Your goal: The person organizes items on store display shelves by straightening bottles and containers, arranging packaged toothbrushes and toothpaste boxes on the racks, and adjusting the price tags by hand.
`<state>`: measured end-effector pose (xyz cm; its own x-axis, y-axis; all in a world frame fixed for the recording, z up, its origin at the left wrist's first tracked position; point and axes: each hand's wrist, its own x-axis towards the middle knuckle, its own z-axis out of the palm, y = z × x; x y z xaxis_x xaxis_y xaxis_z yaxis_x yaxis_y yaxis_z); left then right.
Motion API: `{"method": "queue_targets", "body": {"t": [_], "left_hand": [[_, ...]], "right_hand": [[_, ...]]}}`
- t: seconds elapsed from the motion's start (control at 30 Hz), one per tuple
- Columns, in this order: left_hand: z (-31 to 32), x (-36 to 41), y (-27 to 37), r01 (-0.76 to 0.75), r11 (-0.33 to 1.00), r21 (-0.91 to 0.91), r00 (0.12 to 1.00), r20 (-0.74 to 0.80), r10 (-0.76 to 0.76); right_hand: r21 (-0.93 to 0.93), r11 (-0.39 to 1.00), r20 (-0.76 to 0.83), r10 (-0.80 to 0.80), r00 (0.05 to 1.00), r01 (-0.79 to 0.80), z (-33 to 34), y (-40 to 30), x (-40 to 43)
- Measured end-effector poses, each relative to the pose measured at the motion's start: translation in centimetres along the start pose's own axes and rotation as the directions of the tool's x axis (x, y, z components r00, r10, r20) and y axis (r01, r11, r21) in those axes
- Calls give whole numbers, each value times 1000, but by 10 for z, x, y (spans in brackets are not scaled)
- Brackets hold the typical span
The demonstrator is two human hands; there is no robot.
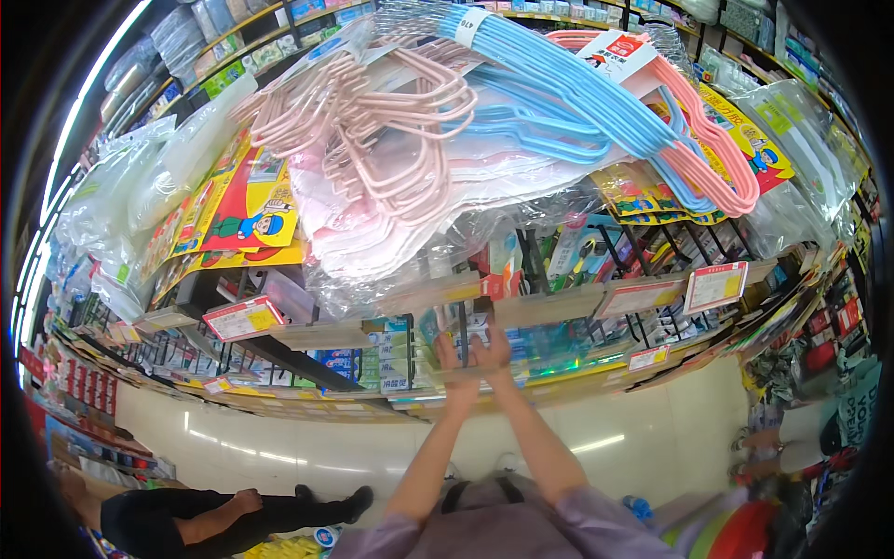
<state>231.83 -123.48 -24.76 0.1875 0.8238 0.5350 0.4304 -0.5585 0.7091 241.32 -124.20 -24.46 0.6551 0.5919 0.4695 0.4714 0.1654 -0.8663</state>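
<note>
Both of my arms reach forward to the front of a store shelf. My left hand [455, 360] is beside a pale green package [427, 339], and blur hides whether it grips it. Close on its right, my right hand [494, 349] is raised at the shelf's front rail [552, 307]. Its fingers are blurred too, and I cannot make out anything held in them. Toothpaste boxes [393, 360] stand stacked left of my hands. Above lie bundles of pink wire hangers [398, 126] and blue hangers [559, 77] on plastic-wrapped packs [377, 237].
Yellow-and-red printed packs [244, 216] hang at left, near clear plastic packaging [167, 168]. Price tags [716, 286] jut from the rails, between black display hooks [632, 248]. A person in dark clothes [209, 513] is behind on the left. Stocked goods [817, 391] flank the aisle floor [335, 440].
</note>
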Motion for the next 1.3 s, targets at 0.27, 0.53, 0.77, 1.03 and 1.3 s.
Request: {"method": "queue_targets", "body": {"t": [0.27, 0.53, 0.77, 1.03, 1.3], "left_hand": [[9, 53, -18, 399, 897, -191, 838, 473, -272], [30, 34, -46, -90, 992, -91, 995, 28, 93], [7, 35, 5, -98, 962, -254, 990, 71, 119], [-11, 23, 6, 137, 949, -283, 990, 59, -125], [-2, 22, -20, 73, 988, -139, 997, -21, -77]], "right_hand": [[172, 985, 341, -38, 939, -22, 8, -13, 39], [335, 942, 253, -55, 966, -34, 19, 9, 29], [4, 998, 43, -70, 997, 70, -2, -10, 13], [86, 980, 131, 165, 978, -177, -11, -47, -5], [-46, 999, -49, 6, 999, -8, 2, 1, 14]]}}
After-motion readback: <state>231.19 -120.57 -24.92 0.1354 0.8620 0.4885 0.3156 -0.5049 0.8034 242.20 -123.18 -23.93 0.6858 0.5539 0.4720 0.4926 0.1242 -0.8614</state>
